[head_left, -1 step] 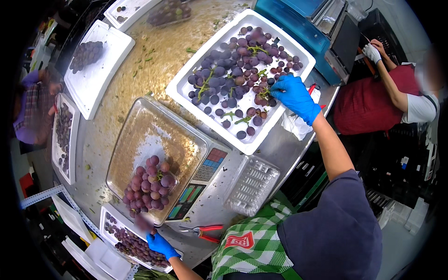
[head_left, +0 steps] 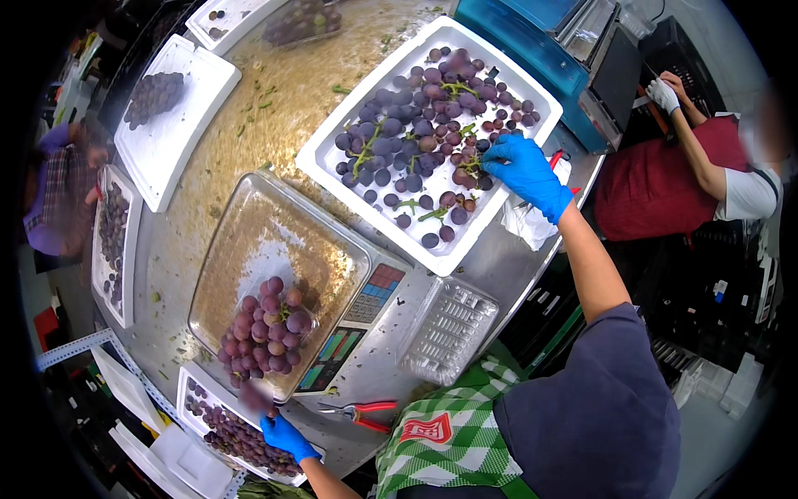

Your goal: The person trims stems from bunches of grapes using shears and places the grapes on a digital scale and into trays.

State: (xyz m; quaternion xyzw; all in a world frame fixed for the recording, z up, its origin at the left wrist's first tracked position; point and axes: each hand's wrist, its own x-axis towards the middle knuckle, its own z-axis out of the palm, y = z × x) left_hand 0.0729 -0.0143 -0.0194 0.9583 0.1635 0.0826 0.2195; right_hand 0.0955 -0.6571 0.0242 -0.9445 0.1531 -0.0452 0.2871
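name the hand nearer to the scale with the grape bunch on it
Left. The left hand is just past the lower corner of the scale in the picture; the right hand is farther off, at the large white tray.

Only an instant separates the two frames, and no clear change can be told between them. The right hand at the loose grapes, the left hand near the bunch, and the co-workers at far left and right show no certain shift; any movement is too slight to make out.
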